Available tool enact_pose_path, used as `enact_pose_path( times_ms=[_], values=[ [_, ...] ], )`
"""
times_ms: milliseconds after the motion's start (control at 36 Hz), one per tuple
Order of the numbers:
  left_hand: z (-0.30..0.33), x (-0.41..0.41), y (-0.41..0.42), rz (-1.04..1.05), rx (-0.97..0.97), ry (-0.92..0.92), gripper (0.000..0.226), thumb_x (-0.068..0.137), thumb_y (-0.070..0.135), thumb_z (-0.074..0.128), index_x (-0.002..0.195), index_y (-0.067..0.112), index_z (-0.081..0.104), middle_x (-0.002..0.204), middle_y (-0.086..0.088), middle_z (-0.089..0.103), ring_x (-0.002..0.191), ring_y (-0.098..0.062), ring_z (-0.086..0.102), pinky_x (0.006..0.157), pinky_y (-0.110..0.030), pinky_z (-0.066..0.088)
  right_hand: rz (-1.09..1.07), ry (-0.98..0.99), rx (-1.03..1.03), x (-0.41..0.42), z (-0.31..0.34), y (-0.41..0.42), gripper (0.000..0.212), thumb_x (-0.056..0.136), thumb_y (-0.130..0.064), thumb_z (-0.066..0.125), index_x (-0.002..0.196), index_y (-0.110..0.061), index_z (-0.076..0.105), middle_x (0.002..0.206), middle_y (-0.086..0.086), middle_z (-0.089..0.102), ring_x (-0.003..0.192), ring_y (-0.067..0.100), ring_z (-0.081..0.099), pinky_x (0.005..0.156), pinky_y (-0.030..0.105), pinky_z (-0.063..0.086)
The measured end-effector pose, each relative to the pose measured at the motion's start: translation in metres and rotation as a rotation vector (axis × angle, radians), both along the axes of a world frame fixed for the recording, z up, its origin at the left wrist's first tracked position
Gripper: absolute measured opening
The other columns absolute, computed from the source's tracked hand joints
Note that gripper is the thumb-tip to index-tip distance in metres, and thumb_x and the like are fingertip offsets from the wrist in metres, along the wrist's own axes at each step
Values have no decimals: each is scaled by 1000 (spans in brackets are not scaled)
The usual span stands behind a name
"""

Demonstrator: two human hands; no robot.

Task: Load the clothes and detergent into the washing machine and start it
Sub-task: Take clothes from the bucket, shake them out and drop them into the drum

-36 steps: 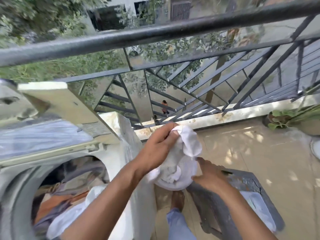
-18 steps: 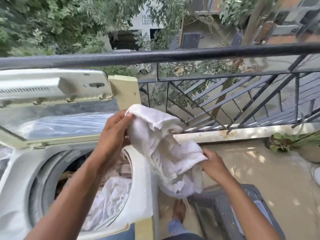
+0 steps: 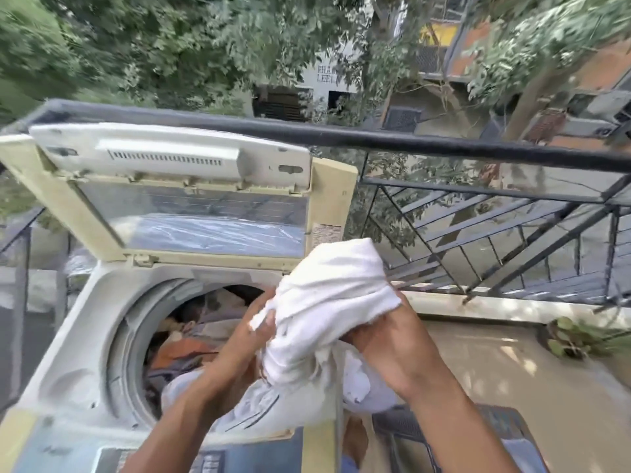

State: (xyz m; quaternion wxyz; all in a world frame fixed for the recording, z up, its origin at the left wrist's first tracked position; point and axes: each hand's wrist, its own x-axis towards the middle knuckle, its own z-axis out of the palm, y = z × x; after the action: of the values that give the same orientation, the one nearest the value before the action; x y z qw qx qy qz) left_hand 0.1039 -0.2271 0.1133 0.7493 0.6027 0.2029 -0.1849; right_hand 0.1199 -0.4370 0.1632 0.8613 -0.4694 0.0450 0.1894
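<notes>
At far left a top-loading washer (image 3: pixel 78 336) is seen on a balcony, its lid (image 3: pixel 191 199) propped upright at the back. The round drum (image 3: pixel 136 343) lies open, and mixed clothes (image 3: pixel 186 349) in orange and grey are already heaped inside. A pale garment (image 3: pixel 259 407) is draped over the drum's near right rim.

Just right of the drum mouth, a bunched white cloth (image 3: pixel 324 302) is held up above the washer's right edge. The left hand (image 3: pixel 252 339) is curled under its left side, with cloth pinched between the fingers. The right hand (image 3: pixel 386 339) is closed round its lower right folds.

The cloth is judged soft, light and limp; it would sag and trail, so it is best kept gathered in a bundle. Loose ends could catch on the rim.

Open room is seen over the drum, bounded behind by the lid. To the right a dark railing (image 3: pixel 444 145) runs close by, with tiled floor (image 3: pixel 512 370) and a dark crate (image 3: pixel 495 435) below.
</notes>
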Motion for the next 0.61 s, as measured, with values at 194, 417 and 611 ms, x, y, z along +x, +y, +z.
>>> enact_pose_path(
  times_ms=[194,417,611],
  values=[
    [-4,-20,56,96,-286,-122,46,101,36,68,136,7,70,139,-22,68,120,-31,72,91,-37,62,-28,229,30,-2,-30,66,17,89,-26,62,100,-13,59,84,9,56,73,20,61,61,32,52],
    [-38,-29,114,248,19,85,47,84,41,88,118,9,79,117,-25,77,109,-43,75,92,-48,56,-44,427,-382,-16,-87,97,41,95,-2,65,128,-24,55,115,19,71,97,31,71,90,47,59],
    [-75,-34,132,267,27,371,20,95,25,76,107,9,78,91,-18,80,68,-27,72,65,-34,60,410,349,-595,-27,-116,156,81,85,-46,82,148,-56,33,136,-11,43,112,9,62,91,45,61]
  ],
)
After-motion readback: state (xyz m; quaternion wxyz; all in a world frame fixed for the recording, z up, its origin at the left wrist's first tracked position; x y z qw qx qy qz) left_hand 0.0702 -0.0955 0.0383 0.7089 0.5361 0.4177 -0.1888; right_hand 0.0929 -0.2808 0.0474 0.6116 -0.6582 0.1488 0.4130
